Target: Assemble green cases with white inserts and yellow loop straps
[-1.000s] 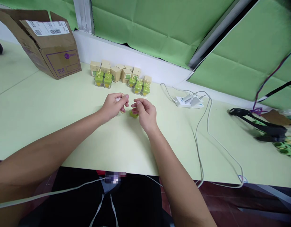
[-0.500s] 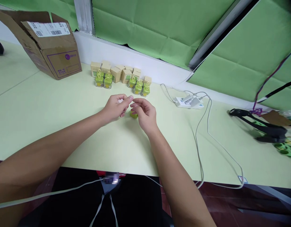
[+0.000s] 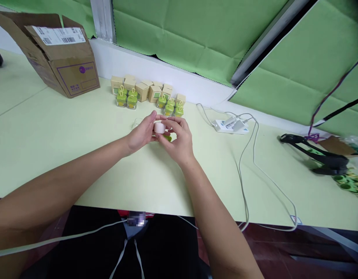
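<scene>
My left hand (image 3: pixel 142 133) and my right hand (image 3: pixel 179 139) meet over the middle of the pale green table (image 3: pixel 65 147). Between their fingertips they hold a small white round piece (image 3: pixel 159 127). A little green piece (image 3: pixel 167 137) shows just under my right fingers, on or near the tabletop. Behind the hands stands a row of small green cases with loops (image 3: pixel 131 100) and small beige boxes (image 3: pixel 143 90).
An open cardboard carton (image 3: pixel 62 58) lies on its side at the back left. A white power strip (image 3: pixel 229 125) with cables (image 3: pixel 248 162) trails to the front edge on the right. A black tool (image 3: pixel 315 153) and green parts (image 3: pixel 349 182) sit at far right.
Both hands have come closer together and lifted slightly. The white round piece, tucked in my left hand before, now shows between the fingertips of both hands.
</scene>
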`<state>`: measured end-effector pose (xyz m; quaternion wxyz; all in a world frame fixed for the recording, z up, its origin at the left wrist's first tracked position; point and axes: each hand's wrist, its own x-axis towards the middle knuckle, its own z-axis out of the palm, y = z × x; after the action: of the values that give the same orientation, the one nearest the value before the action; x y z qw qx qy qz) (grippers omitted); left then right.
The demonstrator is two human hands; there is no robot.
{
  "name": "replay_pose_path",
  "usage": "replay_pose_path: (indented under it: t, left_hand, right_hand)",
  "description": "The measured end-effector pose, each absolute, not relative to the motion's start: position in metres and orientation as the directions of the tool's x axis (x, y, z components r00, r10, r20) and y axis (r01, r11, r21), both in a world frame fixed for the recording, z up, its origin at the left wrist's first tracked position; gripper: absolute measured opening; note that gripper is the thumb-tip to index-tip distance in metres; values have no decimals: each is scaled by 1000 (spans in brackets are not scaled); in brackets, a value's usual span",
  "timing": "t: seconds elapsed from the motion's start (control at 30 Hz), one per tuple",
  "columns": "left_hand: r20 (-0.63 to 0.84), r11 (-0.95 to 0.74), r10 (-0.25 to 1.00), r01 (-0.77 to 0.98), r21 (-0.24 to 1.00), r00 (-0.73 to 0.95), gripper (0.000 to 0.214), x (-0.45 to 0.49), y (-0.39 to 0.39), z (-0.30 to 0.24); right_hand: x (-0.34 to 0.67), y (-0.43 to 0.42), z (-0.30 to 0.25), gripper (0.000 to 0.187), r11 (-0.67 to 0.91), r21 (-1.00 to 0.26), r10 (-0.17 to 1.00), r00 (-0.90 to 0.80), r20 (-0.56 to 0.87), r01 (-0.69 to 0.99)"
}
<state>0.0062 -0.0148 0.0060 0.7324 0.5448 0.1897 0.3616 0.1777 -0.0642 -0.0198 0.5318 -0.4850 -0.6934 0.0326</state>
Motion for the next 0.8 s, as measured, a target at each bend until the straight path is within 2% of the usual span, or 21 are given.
replay_pose_path:
  t: [0.07,0.17,0.27,0.4,0.5,0.6,0.8]
  left_hand:
    - [113,136,753,-322,937,648,72,5,-14,6]
    - [116,59,831,-293,954,544,56,4,-9,5]
    - [171,-89,890,-208,974,423,31,3,-2,0]
    - [359,-374,850,-38,927,385,16,-2,6,-9]
    - [488,-604,754,172,778,440,16,-10,11,-12]
    - [533,-724,674,311,616,512,20,-16,17,-13]
    - [538,-730,678,371,574,501,26,-20,24,-15]
  right_hand:
    - [178,-64,-17,32,526,-571,673,102,732,631]
    - [180,-64,-11,33,441,-687,666,303,682,577]
    - [189,-61,-7,36,293,-811,659,508,555,506]
    - [212,-54,-6,33,41,-904,666,663,342,425]
    - [228,-50,-9,30,-132,-899,702,679,213,418]
    - [235,-49,-12,31,-236,-842,764,628,147,484]
    - [232,-49,-18,34,-263,-720,825,536,177,642]
